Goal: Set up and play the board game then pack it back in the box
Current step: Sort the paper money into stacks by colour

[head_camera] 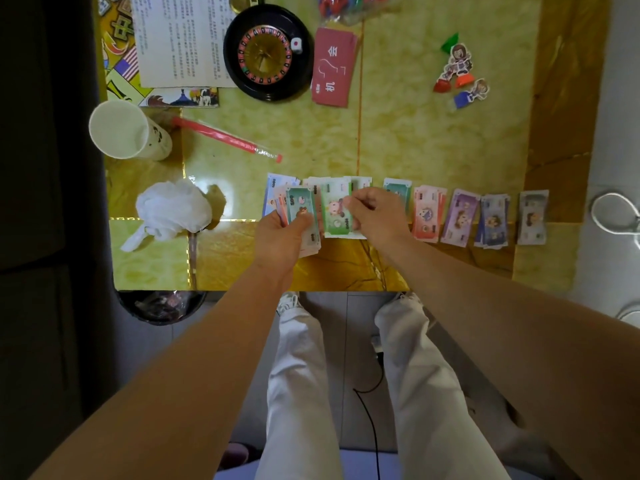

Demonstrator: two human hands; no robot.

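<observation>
The near edge of the yellow marbled table (450, 140) runs across the view just beyond the knees, and both forearms are stretched over it. A broad bare stretch of tabletop is left in the middle, between the row of notes near the edge and the game pieces at the far side.

The left hand (280, 237) is held just above the table's near strip, its fingers and thumb curled round a fanned stack of play-money notes (300, 207). Just to its right, the right hand (375, 216) is held knuckles up, and a green note (333, 213) is pinched at its right edge by the curled fingers. Whether that note is lifted off the pile beneath cannot be told.

To the right, five further piles are laid side by side, close but apart: a teal pile (398, 187), a pink pile (426, 216), a purple pile (459, 219), a blue pile (491, 221) and a grey pile (532, 216), the last near the table's right border.

At the far side, a roulette wheel (266, 53) is flanked by a printed sheet (176, 36) on the left and a red card stack (332, 69) on the right. Cardboard pawns (457, 65) lie far right. On the left, room is taken by a paper cup (121, 129), a wrapped straw (225, 136) and a crumpled white tissue (173, 209). A bin (161, 306) is seen below the near left corner.
</observation>
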